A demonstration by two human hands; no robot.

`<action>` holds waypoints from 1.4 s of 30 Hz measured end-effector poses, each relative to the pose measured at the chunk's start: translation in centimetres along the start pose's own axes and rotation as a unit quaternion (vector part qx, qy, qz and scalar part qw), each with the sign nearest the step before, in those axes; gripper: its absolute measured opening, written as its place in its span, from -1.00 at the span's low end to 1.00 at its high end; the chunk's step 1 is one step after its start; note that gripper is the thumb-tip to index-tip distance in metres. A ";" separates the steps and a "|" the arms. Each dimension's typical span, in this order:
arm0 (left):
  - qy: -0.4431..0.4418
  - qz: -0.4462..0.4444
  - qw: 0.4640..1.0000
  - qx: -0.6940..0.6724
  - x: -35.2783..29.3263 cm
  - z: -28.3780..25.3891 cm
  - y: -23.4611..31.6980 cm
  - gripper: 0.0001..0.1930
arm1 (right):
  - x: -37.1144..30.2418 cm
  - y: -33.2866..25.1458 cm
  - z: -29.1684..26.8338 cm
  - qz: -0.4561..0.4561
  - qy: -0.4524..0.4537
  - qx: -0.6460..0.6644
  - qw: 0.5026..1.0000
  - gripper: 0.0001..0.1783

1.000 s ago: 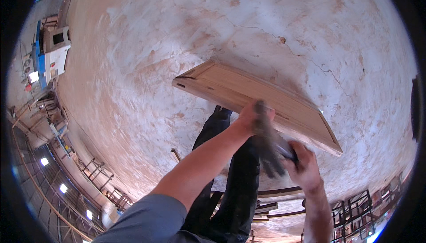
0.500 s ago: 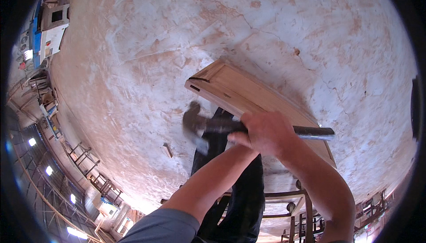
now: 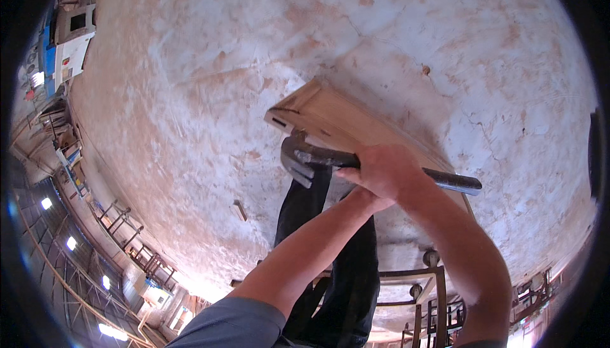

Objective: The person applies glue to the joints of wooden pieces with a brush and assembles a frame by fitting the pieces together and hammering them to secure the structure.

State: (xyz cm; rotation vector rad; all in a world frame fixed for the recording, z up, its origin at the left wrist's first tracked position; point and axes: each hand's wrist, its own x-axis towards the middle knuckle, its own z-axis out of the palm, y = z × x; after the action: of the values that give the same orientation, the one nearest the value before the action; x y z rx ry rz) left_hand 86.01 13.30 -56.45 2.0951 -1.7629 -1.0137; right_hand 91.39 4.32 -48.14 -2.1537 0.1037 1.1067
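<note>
Since half a second ago the hammer [image 3: 381, 165] has swung closer to the end of the wooden panel [image 3: 356, 133], its head now just under the panel's slotted corner. The fingers [image 3: 372, 169] of the right hand [image 3: 387, 173] are clenched around the dark handle near its middle, likely for control in a short stroke. The left hand [image 3: 368, 199] is hidden behind the right; I cannot tell its grip. Below lie dark trousers [image 3: 337, 265], a small wood scrap [image 3: 239, 210] and the pale, stained floor [image 3: 190, 94].
</note>
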 end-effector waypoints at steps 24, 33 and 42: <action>-0.020 -0.019 1.000 0.001 -1.1 -0.2 0.7 -0.84 | -2.2 -3.7 -0.8 -0.097 0.037 0.018 0.994 -0.35; -0.056 -0.026 0.998 0.007 -0.4 -0.4 0.6 -0.85 | -3.1 -1.3 2.1 0.028 0.092 0.057 0.994 -0.33; 0.000 0.035 0.998 0.050 -0.8 -0.3 -0.1 -0.92 | -19.8 2.2 22.2 0.190 0.387 0.441 0.787 -0.38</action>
State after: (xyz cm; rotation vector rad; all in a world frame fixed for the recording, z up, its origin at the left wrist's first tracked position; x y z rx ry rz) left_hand 86.27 13.96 -56.02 2.0740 -1.9101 -0.9264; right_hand 62.96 11.78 -43.27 -1.5579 1.2197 0.1513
